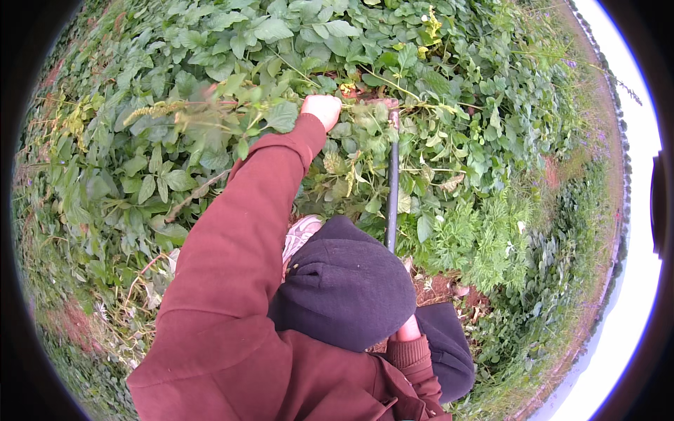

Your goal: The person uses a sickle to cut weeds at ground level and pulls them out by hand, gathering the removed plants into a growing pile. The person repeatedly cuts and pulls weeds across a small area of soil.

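My left hand (322,111) is stretched far forward and closed in a fist. It grips a leafy weed (242,105) whose stems and pale green seed spike (151,112) stick out to the left, partly smeared by motion. Just right of the fist lies the rusty head (380,103) of what looks like a hoe, down among the leaves. Its grey handle (393,186) runs back toward me and disappears behind my dark-clad knee (351,288). Beyond that knee only part of my right hand (407,330) shows at the cuff; its fingers are hidden.
Dense green vines and leaves (210,35) spread ahead and to both sides. A feathery-leaved plant (484,242) grows at the right. Reddish soil (437,289) shows beside my knees, near a light patterned shoe (302,235). Bare sky (632,281) borders the field at far right.
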### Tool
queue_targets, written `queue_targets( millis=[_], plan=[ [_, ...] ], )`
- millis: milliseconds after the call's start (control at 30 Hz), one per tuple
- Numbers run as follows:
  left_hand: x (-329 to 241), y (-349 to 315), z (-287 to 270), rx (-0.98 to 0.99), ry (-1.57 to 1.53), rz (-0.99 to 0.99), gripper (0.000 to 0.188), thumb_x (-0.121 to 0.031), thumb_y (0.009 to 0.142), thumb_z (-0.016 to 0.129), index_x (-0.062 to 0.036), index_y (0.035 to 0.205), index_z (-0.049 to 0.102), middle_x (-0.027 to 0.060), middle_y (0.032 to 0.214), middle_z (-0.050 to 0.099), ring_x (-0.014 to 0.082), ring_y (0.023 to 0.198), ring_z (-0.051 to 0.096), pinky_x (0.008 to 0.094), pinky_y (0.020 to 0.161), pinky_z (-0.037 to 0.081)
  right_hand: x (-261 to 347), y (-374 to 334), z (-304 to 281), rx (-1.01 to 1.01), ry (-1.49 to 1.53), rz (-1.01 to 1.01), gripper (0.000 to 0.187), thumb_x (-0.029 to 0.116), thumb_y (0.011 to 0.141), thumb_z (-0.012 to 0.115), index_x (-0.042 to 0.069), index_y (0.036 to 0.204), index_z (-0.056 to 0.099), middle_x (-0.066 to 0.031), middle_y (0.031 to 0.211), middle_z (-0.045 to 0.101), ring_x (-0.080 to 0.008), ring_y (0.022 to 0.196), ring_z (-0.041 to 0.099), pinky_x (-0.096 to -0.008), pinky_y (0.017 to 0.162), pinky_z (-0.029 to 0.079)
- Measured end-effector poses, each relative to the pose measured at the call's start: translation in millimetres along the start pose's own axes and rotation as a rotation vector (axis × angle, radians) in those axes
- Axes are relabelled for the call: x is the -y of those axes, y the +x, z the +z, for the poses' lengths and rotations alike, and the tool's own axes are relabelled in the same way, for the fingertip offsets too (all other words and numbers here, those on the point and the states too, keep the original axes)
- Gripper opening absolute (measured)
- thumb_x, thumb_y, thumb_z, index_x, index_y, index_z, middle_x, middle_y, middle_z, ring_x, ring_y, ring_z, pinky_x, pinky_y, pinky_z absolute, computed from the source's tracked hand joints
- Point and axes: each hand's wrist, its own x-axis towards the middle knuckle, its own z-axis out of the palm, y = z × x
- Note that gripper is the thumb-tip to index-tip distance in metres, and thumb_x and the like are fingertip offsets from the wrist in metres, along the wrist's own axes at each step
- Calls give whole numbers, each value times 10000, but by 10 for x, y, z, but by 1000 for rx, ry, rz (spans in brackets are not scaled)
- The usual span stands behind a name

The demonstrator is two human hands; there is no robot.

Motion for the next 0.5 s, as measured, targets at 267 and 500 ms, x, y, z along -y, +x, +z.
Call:
queue_targets(
  millis=[267, 500],
  plan=[
    [103, -631, -122, -71, -79, -89, 154, -152, 843, 459, -79, 825, 593, 133, 794, 646, 301, 742, 642, 422, 656, 504, 298, -1239, -266, -244, 571, 270, 163, -23, 814, 527, 48, 918, 425, -29, 572, 454, -122, 355, 413, -269, 324, 358],
    [799, -1404, -1107, -185, 8, -158, 90, -150, 844, 498, -82, 843, 557, 146, 758, 609, 344, 743, 603, 443, 660, 471, 509, -1500, -695, -390, 560, -6, 208, -86, 797, 536, 57, 891, 418, -13, 565, 419, -103, 342, 393, -246, 323, 341]
  ],
)
